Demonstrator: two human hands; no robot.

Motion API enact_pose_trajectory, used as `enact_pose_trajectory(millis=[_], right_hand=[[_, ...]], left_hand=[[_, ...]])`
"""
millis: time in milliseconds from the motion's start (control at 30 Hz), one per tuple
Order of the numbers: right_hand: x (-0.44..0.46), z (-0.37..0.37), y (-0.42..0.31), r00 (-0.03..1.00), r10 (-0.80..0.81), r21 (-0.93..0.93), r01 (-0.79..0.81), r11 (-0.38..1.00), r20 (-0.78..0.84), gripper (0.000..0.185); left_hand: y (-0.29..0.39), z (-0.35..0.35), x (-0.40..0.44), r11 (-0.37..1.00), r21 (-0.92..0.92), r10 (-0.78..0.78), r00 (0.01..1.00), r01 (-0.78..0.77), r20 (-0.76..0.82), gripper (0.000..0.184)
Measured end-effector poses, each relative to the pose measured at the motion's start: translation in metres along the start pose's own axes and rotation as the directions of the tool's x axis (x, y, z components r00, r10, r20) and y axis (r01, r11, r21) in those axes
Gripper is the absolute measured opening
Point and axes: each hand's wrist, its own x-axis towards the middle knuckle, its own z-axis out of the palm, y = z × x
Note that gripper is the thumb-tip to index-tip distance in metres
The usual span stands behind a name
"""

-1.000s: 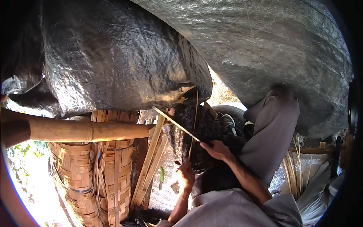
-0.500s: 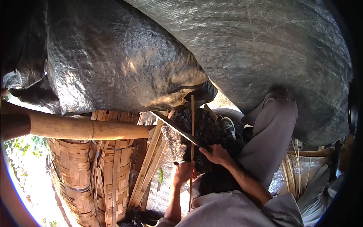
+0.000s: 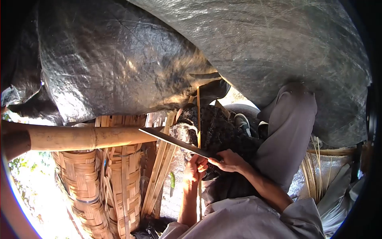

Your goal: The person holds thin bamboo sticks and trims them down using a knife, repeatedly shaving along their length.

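Note:
My left hand [image 3: 193, 169] is wrapped round a long, thin bamboo strip [image 3: 199, 115], which stands nearly upright in the picture in front of my body. Close beside it, my right hand [image 3: 230, 161] grips the dark handle of a long knife [image 3: 173, 140]. The blade points up and to the left and crosses the strip just above my left fingers. Whether the edge bites into the strip, I cannot tell. Dark patterned cloth [image 3: 217, 127] covers the lap behind the strip.
Woven bamboo baskets [image 3: 77, 171] stand at the left beneath a thick bamboo pole [image 3: 87, 137]. Split bamboo slats [image 3: 159, 175] lean beside them. Dark plastic sheeting [image 3: 119, 59] hangs across the top. Thin strips [image 3: 310, 175] lie at the right, near a bent knee [image 3: 292, 131].
My left hand has moved up the picture, closer to my right hand. The knife lies flatter, its tip shifted left and lower. The bamboo strip's upper end has moved up.

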Motion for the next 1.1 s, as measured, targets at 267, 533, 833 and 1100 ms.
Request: enact_pose_trajectory(millis=[267,533,833,1100], right_hand=[[-0.008,-0.003,-0.025,0.997,-0.042,-0.048,0.039,0.998,-0.066,0.049],[0.002,0.003,-0.031,0.993,0.01,-0.349,-0.051,0.936,-0.117,0.059],[0.025,-0.006,-0.014,0.96,0.164,-0.13,-0.197,0.972,-0.228,0.076],[0.023,-0.004,-0.007,0.965,0.093,-0.03,-0.103,0.994,-0.243,0.069]], left_hand=[[-0.018,-0.002,-0.019,0.308,0.914,0.541,0.839,-0.264,0.06,0.03],[-0.032,-0.018,-0.001,-0.105,0.971,0.805,0.554,-0.216,0.21,0.019],[-0.061,-0.036,-0.07,0.089,0.979,0.71,0.701,-0.182,0.066,0.022],[-0.044,-0.006,-0.068,0.215,0.963,0.719,0.694,-0.16,-0.045,0.03]])
